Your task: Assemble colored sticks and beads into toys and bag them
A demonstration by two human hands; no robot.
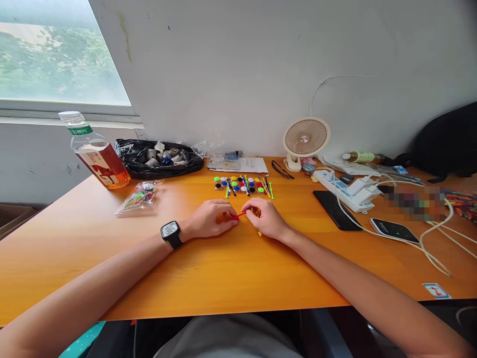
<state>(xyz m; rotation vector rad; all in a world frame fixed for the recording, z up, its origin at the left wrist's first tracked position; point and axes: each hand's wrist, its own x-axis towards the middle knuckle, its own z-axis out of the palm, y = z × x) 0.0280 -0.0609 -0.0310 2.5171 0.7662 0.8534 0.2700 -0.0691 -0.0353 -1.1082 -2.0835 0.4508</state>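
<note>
Near the middle of the table, my left hand (211,219) pinches one end of a thin red plastic stick (241,214). My right hand (268,219) has its fingertips closed on the other end. A yellow piece (260,233) pokes out beneath my right hand, mostly hidden by it. Just beyond both hands lie rows of small round caps (233,179) in green, white, blue, red, yellow and black. Thin coloured sticks (271,190) lie among and beside them, some green, some dark, some yellow.
Left of my hands are a clear bag of coloured pieces (139,199), a tea bottle (100,161) and a black plastic bag (130,166). To the right are a fan (306,139), a power strip (343,191), a black phone (335,210), a white device (394,230) and loose cables.
</note>
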